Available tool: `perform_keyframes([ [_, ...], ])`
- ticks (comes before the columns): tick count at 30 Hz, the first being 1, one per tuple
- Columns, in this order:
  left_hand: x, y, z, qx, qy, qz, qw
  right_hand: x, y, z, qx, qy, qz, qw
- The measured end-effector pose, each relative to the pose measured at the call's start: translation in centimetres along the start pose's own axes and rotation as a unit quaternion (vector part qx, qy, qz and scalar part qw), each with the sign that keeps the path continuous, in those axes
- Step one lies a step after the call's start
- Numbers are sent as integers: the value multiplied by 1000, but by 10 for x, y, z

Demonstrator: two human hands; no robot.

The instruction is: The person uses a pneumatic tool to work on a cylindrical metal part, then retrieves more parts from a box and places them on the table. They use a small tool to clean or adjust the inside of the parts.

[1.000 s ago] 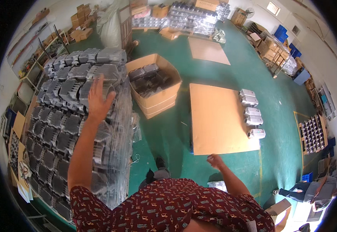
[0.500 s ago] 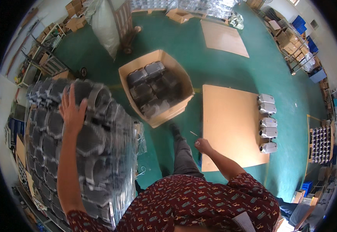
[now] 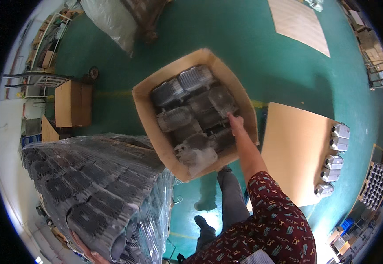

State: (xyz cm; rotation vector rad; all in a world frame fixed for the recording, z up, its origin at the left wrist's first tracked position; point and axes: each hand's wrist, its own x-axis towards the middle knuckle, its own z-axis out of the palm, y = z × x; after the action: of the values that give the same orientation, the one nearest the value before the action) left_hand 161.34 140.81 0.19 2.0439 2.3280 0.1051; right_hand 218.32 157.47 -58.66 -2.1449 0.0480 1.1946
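Observation:
In the open cardboard box (image 3: 145, 103) ahead of me lie several dark, ribbed metal housings. My right hand (image 3: 236, 124) reaches inside and grips the near end of one ribbed metal housing (image 3: 221, 100), which sits at a slant over the others. A crumpled clear plastic bag (image 3: 200, 159) rests in the box's near corner. At the lower left, my left hand (image 3: 88, 250) is against a large stack of similar housings (image 3: 86, 189) draped in clear film. Its fingers are largely hidden by the stack.
A flat cardboard sheet (image 3: 292, 149) on my right carries several silver housings (image 3: 332, 163) along its far right edge. Another brown carton (image 3: 73, 103) stands behind the stack, near a hand truck (image 3: 46, 80). A white sack (image 3: 112, 26) and another board (image 3: 299, 24) are farther off.
I have moved closer to the box and leaned over it. My right hand has gone from beside the cardboard sheet into the box, onto a housing. My left hand has shifted down the stack.

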Motion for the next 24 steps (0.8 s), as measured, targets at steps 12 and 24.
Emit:
perform_keyframes([
  [12,48,33,5,44,-42,79,995,68,-19,58,242,84,-50,965],
  [24,2,3,3,-29,14,50,998,-178,16,-30,-153,14,-360,920],
])
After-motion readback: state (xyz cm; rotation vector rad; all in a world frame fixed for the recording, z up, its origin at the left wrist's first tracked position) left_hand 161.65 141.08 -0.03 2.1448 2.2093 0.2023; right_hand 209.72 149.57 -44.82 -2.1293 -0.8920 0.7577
